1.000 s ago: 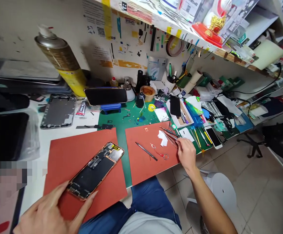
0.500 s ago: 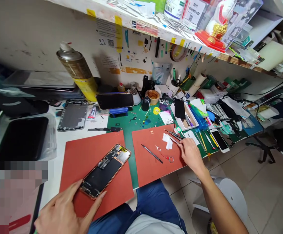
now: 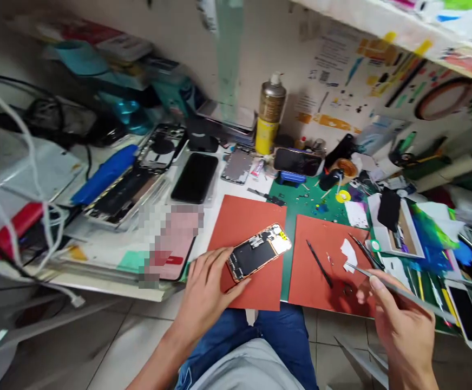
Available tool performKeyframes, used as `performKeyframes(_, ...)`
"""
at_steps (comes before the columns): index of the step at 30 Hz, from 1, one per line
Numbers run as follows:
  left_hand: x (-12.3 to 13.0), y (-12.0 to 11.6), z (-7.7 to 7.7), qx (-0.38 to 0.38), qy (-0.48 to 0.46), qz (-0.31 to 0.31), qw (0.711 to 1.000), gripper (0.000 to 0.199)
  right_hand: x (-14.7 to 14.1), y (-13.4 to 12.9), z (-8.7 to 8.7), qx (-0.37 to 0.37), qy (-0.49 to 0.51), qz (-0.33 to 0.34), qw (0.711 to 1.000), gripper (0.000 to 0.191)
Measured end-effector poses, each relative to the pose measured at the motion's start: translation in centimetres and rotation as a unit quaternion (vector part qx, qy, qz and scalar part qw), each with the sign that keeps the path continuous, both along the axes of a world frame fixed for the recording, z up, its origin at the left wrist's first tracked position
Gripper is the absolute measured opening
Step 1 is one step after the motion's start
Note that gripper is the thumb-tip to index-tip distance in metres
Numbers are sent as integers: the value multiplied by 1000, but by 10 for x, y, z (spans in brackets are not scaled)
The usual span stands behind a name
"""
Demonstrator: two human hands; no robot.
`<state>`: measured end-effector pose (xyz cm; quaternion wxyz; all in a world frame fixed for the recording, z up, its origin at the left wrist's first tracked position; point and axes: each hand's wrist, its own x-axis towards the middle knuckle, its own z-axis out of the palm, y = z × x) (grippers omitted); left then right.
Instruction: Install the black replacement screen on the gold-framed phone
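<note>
The opened phone (image 3: 258, 252) is being gripped at its near end by the left hand (image 3: 207, 292), thumb and fingers partly spread across opposite edges, and is being supported by the red mat (image 3: 246, 214) beneath. Its frame is probably being felt as light and stiff, its exposed parts as fragile, so the side rims are offering the safest hold. The wrist is being angled inward, palm down. Metal tweezers (image 3: 431, 307) are being pinched by the closed right hand (image 3: 406, 325), their tips being aimed toward white scraps (image 3: 348, 255) beyond its fingers.
</note>
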<state>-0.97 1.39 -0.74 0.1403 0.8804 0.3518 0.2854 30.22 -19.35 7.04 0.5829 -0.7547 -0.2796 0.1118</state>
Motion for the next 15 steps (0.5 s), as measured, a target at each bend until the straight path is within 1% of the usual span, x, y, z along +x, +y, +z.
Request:
performKeyframes(3,2,-2,3,19,11,4,1000,62,-31,15,-9,-8,61,57,996,25)
performKeyframes(5,2,-4,5,29,25,3,999,54,-49,27,-15,-14,46,86,995,20)
performKeyframes(8,2,-5,7,34,37,-3,999,44,-71,49,-21,-28,-14,139,990,12)
performKeyframes(11,2,-6,10,27,37,-5,999,41,-88,71,-23,-29,-32,185,982,16)
performKeyframes(15,4,-6,12,15,26,-3,1000,41,-106,92,-27,-23,-6,211,977,22)
